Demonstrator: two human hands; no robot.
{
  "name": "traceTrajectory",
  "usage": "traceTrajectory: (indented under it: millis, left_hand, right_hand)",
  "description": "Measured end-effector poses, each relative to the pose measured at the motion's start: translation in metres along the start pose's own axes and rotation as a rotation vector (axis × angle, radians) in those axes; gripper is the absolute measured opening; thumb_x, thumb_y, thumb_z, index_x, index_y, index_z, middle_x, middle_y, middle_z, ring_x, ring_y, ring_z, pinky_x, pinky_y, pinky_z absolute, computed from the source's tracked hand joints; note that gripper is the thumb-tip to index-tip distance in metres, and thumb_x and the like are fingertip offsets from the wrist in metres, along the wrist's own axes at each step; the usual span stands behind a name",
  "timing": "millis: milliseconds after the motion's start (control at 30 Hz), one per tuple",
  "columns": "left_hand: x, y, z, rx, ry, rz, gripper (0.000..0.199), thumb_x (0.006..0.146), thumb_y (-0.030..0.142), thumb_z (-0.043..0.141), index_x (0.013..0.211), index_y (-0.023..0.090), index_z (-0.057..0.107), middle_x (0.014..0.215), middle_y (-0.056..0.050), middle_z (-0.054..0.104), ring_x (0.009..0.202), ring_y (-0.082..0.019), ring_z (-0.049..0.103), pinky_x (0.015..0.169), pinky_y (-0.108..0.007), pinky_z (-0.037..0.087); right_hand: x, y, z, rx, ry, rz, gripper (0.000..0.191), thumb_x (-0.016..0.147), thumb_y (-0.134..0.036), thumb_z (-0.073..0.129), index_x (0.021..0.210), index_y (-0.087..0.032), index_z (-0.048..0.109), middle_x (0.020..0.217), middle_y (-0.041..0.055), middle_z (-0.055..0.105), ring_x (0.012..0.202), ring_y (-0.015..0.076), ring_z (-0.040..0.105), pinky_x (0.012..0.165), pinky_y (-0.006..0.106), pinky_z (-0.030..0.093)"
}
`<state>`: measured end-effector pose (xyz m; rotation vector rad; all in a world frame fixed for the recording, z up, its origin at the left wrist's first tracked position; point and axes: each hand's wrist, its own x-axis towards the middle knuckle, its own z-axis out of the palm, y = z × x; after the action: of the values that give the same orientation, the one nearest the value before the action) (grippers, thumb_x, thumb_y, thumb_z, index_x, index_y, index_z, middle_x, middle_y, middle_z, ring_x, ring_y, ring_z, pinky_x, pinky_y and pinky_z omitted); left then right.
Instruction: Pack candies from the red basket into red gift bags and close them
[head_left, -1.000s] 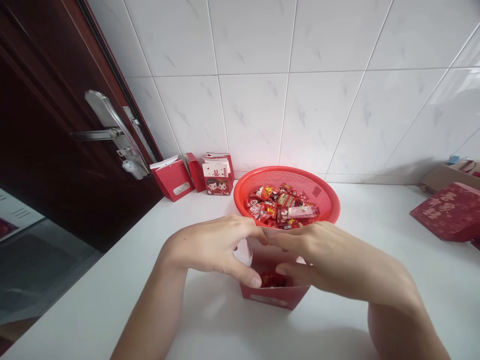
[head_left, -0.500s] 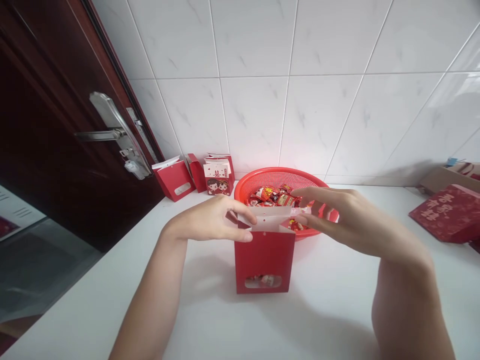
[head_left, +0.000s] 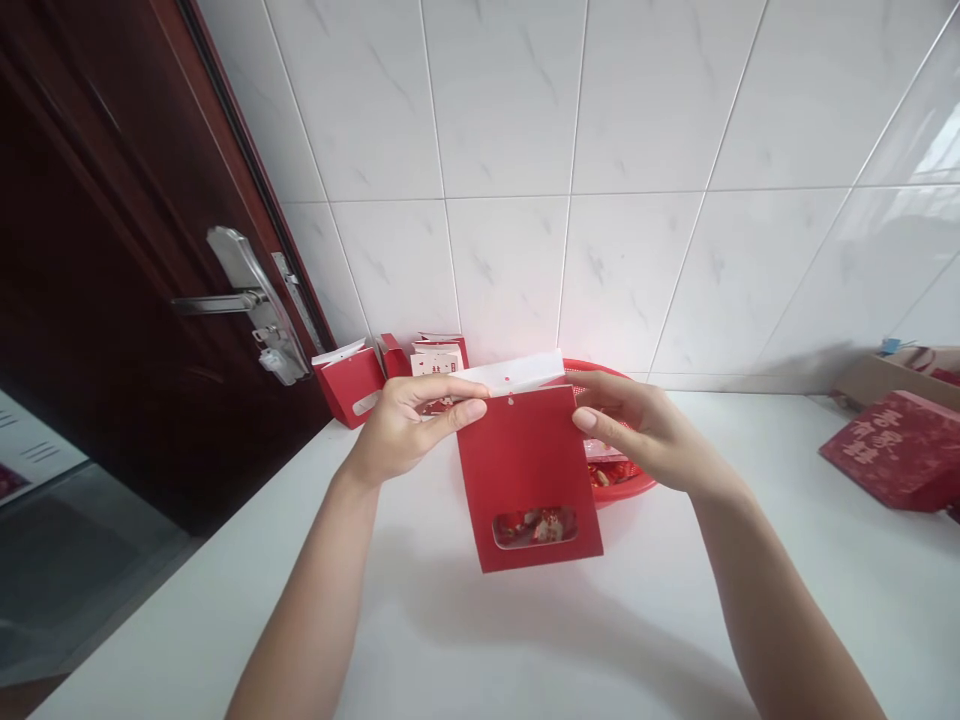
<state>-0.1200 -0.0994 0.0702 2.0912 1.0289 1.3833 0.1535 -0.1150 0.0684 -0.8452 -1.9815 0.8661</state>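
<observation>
- A red paper box (head_left: 525,460) is held upright above the white counter (head_left: 480,640), at the middle of the view; through its small clear window, low on the front, red wrapped sweets show.
- The left hand (head_left: 409,425) pinches the box's upper left corner between thumb and fingers; the right hand (head_left: 637,430) grips the upper right edge, fingers curled round it.
- The box's white top flap (head_left: 517,372) stands up at 12 o'clock of the box.
- Behind the box, at its 1 o'clock, a red plastic basket (head_left: 630,488) holds more wrapped sweets; most of it is hidden by the box and the right hand.
- At 10 o'clock of the box, against the tiled wall, stand three small red boxes (head_left: 352,385), partly covered by the left hand's fingers, so the count is unsure.
- At 3 o'clock, far right, one flat red box (head_left: 892,450) with gold characters lies on the counter, cut off by the frame edge; a brown carton (head_left: 874,375) sits behind it.
</observation>
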Motion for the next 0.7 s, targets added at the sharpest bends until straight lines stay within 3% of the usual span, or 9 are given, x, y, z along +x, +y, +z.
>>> traceTrajectory:
  millis: [200,400,533,600,700]
  left_hand:
    - [-0.001,0.003,0.009,-0.019,0.035,0.059,0.016,0.082,0.039,0.076,0.087,0.024,0.082,0.09,-0.004,0.081,0.085,-0.022,0.074,0.079,-0.033,0.061]
    - [-0.003,0.005,0.016,0.009,0.05,0.088,0.018,0.086,0.039,0.073,0.091,0.023,0.08,0.095,-0.005,0.08,0.089,-0.022,0.073,0.078,-0.032,0.059]
    - [-0.004,0.001,0.018,0.024,0.096,0.069,0.034,0.085,0.043,0.075,0.114,0.025,0.075,0.111,-0.007,0.078,0.102,-0.024,0.071,0.091,-0.036,0.057]
    - [-0.005,-0.001,0.018,0.031,0.126,0.059,0.047,0.084,0.042,0.076,0.127,0.026,0.068,0.106,-0.006,0.079,0.1,-0.023,0.071,0.094,-0.037,0.056]
    - [-0.005,-0.001,0.019,0.026,0.136,0.075,0.039,0.084,0.038,0.077,0.12,0.025,0.071,0.097,-0.004,0.08,0.091,-0.02,0.072,0.088,-0.033,0.058]
  right_hand:
    - [-0.002,-0.001,0.002,0.074,-0.007,-0.045,0.045,0.097,-0.047,0.061,0.133,-0.02,0.06,0.096,0.0074,0.074,0.08,0.018,0.069,0.066,0.028,0.057]
    - [-0.001,0.0,0.006,0.083,0.11,-0.083,0.025,0.097,-0.042,0.061,0.105,-0.019,0.066,0.077,0.0029,0.069,0.068,0.0151,0.064,0.062,0.027,0.052]
    - [0.0,0.003,0.006,0.1,0.141,-0.076,0.022,0.096,-0.041,0.063,0.096,-0.02,0.063,0.07,0.0005,0.067,0.061,0.0136,0.059,0.058,0.026,0.049]
    - [0.0,0.003,0.006,0.121,0.129,-0.067,0.022,0.096,-0.041,0.063,0.095,-0.02,0.062,0.069,0.0007,0.067,0.062,0.0142,0.06,0.059,0.027,0.049]
    - [0.0,0.003,0.006,0.141,0.121,-0.043,0.022,0.096,-0.042,0.063,0.099,-0.02,0.06,0.07,0.0008,0.067,0.062,0.0145,0.061,0.058,0.027,0.048]
